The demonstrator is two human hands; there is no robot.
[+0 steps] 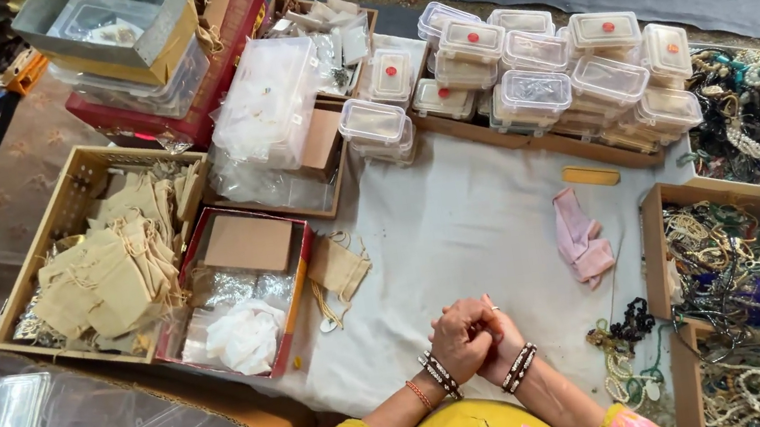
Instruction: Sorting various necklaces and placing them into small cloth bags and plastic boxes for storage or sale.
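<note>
White cloth (462, 232) covers the floor among boxes of beaded necklaces (724, 264) and lidded plastic tubs (527, 64). Left hand (457, 339) and right hand (498, 334) rest clasped together on it, fingers closed, holding nothing visible; a pink rag (582, 240) lies nearby.

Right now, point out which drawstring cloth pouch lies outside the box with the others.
The tan pouch lying alone on the white cloth, beside the red tray. All the others are heaped in the wooden box at the left.

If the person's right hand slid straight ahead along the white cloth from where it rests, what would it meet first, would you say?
Mostly bare white cloth lies ahead of the right hand, clasped with the left hand; the first thing met would probably be the stacked clear lidded boxes.
</note>
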